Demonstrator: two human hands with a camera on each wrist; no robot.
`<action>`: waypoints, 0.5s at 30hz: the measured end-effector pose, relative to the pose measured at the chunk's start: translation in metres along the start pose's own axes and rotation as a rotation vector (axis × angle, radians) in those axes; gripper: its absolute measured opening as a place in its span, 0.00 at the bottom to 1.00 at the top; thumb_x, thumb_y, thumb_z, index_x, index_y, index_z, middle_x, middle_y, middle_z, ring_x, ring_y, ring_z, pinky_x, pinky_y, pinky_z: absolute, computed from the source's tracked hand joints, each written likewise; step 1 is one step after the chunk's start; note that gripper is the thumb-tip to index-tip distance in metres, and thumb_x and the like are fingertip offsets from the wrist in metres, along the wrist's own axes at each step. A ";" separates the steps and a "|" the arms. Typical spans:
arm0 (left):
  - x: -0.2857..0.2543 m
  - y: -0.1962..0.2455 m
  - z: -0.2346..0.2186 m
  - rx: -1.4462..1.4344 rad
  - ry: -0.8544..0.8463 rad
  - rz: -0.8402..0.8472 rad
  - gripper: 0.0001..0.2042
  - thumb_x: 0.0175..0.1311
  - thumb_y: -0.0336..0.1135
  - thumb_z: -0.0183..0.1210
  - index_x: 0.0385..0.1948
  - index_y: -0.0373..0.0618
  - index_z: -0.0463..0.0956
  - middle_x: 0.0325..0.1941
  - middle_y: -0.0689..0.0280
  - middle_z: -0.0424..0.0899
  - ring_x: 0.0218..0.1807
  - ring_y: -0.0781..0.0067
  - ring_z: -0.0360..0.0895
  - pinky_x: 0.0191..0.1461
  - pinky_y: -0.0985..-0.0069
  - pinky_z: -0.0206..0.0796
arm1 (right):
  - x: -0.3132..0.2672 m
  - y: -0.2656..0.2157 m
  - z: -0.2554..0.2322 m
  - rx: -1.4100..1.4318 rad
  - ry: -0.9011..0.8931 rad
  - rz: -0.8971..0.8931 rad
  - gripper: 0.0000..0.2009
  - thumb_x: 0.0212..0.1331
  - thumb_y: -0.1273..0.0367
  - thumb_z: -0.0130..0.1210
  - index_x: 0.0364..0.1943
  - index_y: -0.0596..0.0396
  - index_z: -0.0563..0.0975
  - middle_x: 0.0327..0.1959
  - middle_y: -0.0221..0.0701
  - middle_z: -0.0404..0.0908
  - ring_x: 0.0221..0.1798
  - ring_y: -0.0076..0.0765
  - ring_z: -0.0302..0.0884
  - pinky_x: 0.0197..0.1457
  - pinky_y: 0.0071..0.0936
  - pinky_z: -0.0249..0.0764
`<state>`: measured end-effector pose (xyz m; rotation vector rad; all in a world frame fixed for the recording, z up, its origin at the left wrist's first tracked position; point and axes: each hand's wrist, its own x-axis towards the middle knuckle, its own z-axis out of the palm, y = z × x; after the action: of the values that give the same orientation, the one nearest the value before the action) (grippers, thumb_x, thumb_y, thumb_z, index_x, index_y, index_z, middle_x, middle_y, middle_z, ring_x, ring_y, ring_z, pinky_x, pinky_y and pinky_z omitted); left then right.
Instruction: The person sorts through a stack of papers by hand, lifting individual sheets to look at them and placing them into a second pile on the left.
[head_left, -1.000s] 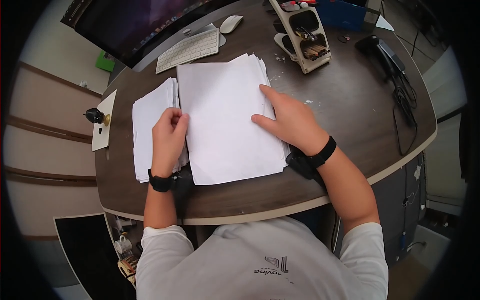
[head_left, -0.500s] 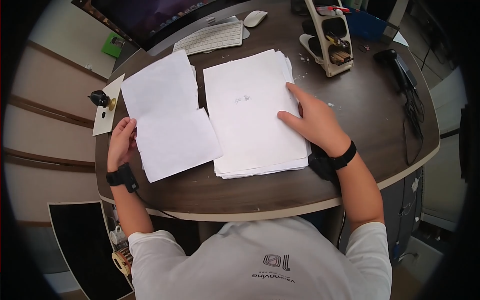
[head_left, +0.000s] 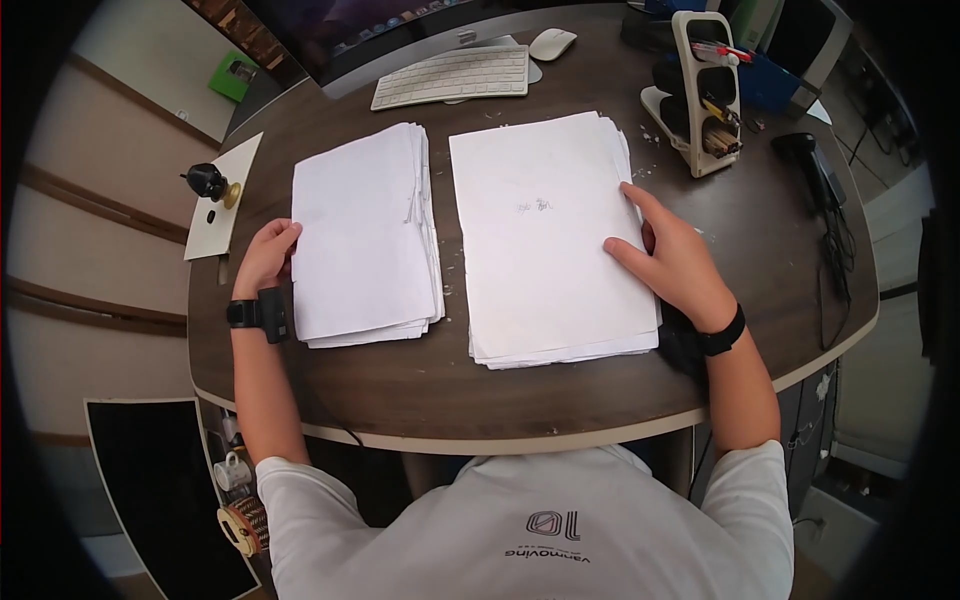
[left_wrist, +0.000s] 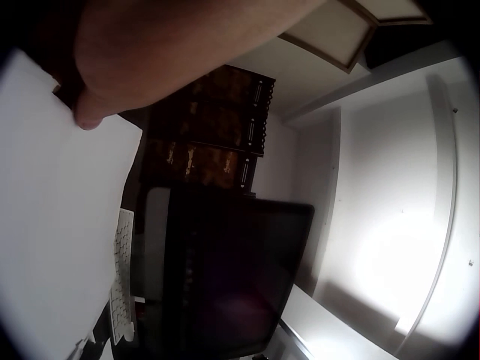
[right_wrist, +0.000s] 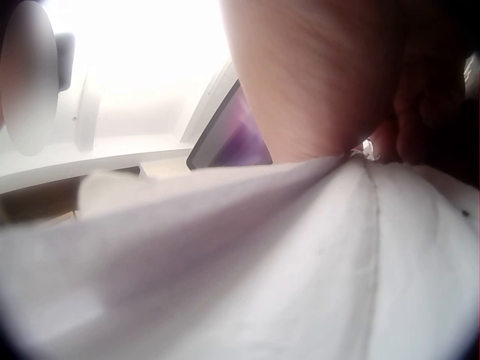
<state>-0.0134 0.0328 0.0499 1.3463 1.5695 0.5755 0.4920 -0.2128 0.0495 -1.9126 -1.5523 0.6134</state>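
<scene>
**Plain white paper sheet [head_left: 355, 240], askew half a second ago, now lies flat and in line on the left stack of ragged-edged white paper [head_left: 431, 290]**

My left hand [head_left: 266, 258] pinches the left edge of that sheet, thumb on top, the fingers beneath partly hidden. My right hand [head_left: 677, 262] holds the right edge of the right stack of white paper with faint grey handwriting on its top page [head_left: 555, 285]; the thumb lies on the page, the forefinger along the edge, the other fingers bent and harder to see. Both stacks lie flat on a dark brown, wood-grained desk [head_left: 440, 390], side by side with a strip of bare wood between them. A slim white keyboard [head_left: 452, 78] sits beyond.

I judge the step to be turning pages over from right to left, this one nearly settled. To finish it well, I should let go of the edge softly, so the sheet doesn't drag out of line. For another page, a light right thumb should part just one sheet from the rest. Ragged edges may snag, so lifting clear and laying down seems safer than sliding.
</scene>
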 end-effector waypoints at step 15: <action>-0.042 0.022 0.065 0.636 0.563 0.746 0.13 0.70 0.37 0.63 0.48 0.39 0.80 0.28 0.66 0.81 0.29 0.70 0.78 0.37 0.72 0.73 | -0.001 0.010 0.003 -0.023 0.044 -0.092 0.34 0.59 0.55 0.66 0.68 0.56 0.72 0.44 0.46 0.85 0.40 0.46 0.83 0.46 0.39 0.79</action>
<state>0.0513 -0.0146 0.0546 2.4576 1.7361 1.0202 0.4968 -0.2149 0.0398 -1.8476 -1.6153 0.5128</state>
